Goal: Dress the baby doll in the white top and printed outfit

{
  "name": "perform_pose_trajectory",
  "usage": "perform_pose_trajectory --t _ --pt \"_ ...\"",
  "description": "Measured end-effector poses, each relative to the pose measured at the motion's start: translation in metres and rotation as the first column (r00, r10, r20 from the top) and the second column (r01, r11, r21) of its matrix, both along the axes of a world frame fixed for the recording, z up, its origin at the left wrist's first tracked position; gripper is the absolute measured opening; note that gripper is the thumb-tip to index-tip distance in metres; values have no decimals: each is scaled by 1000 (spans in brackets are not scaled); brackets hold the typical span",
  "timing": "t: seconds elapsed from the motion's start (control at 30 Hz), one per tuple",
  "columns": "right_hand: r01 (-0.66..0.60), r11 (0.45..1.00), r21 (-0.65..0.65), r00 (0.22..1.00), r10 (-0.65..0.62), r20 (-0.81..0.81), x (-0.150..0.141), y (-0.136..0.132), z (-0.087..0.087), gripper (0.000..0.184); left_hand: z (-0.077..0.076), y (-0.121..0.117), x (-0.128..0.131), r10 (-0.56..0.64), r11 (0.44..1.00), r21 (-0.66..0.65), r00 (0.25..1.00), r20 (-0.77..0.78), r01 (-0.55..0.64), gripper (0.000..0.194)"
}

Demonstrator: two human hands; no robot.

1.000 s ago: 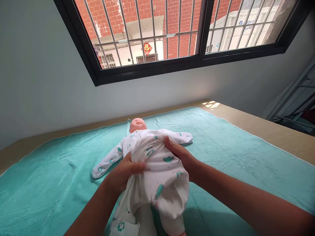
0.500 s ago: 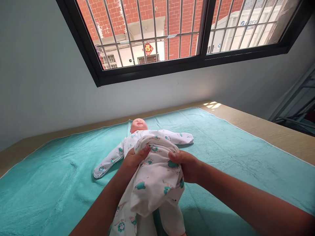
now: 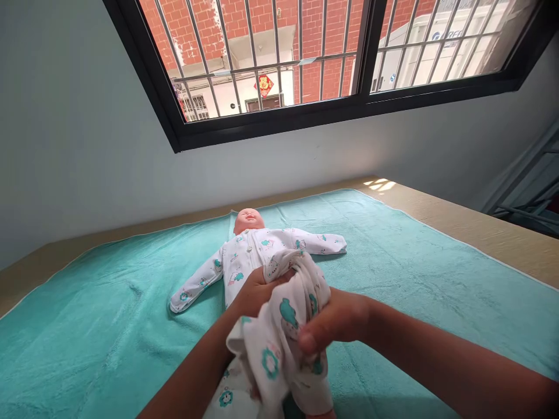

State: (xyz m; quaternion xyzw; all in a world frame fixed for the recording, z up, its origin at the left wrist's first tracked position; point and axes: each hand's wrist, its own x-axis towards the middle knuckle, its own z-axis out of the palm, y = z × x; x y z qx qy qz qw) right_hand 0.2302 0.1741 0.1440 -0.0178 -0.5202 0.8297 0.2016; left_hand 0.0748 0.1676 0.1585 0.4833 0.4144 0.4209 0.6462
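A baby doll (image 3: 249, 220) lies on its back, head toward the wall. Its long-sleeved white top (image 3: 238, 265), printed with small teal and pink figures, has both sleeves spread out. Over the doll's lower body, a pair of matching printed baby pants (image 3: 279, 349) is bunched up between my hands. My left hand (image 3: 258, 291) is closed on the cloth, its fingers partly tucked inside the folds. My right hand (image 3: 338, 319) grips the other side, thumb on top. The doll's legs are mostly hidden by the cloth, with a bit of foot (image 3: 322, 415) at the bottom edge.
A teal towel (image 3: 419, 279) covers most of the wooden table (image 3: 471, 224). Behind it rises a pale wall (image 3: 279, 166) with a dark-framed, barred window (image 3: 271, 125). Metal frame bars (image 3: 524, 169) stand beyond the table at the right.
The pants were spread wider between my hands and are now gathered into a twisted bunch. My left hand has moved right and into the folds, uncovering more of the top's front.
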Motion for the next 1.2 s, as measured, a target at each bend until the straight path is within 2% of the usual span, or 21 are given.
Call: perform_pose_trajectory --t 0.07,0.17,0.33,0.53,0.63,0.7,0.73,0.8,0.87,0.9,0.97,1.03,1.1,1.2 --pt "98 995 -2 995 -98 -31 0 -1 5 29 1 0 -1 -2 1000 -9 1000 -2 2 27" --pt "124 992 4 992 -124 -32 0 0 9 25 4 2 -5 -11 999 -40 1000 1 11 34" --pt "76 992 -100 996 -80 -35 1 0 -2 35 0 4 -5 26 1000 -13 996 -80 -27 40" --pt "-23 986 -165 1000 24 4 1 -4 -19 58 -7 4 1 -105 994 -6 994 8 105 41" --pt "-12 993 -121 1000 13 11 4 -2 -13 60 -2 0 -2 -114 993 -21 994 3 114 38" --pt "72 992 -102 997 -71 13 7 2 -4 54 2 -1 -9 -135 990 -32 990 30 136 39" --pt "141 985 -97 990 -141 7 8 4 1 49 4 -2 -13 -175 984 -25 984 45 176 43" --pt "265 961 -79 964 -267 -12 10 8 8 42 6 -1 -23 -326 945 4 945 37 326 56" --pt "303 952 -44 952 -305 -41 11 11 12 40 7 1 -31 -462 886 18 886 -36 463 62" --pt "293 956 -28 955 -294 -52 11 12 12 42 7 2 -34 -488 872 14 871 -60 490 60" --pt "269 963 -8 961 -269 -58 11 15 10 45 7 3 -37 -441 897 20 898 -4 441 54" --pt "271 962 17 961 -270 -52 11 18 6 50 6 2 -36 -323 946 58 933 159 317 50" --pt "252 966 60 968 -250 -39 12 21 2 60 4 -1 -31 -224 975 67 924 309 214 50" --pt "133 983 130 991 -135 1 15 25 -1 81 5 -6 -21 -154 986 5 918 366 164 50"
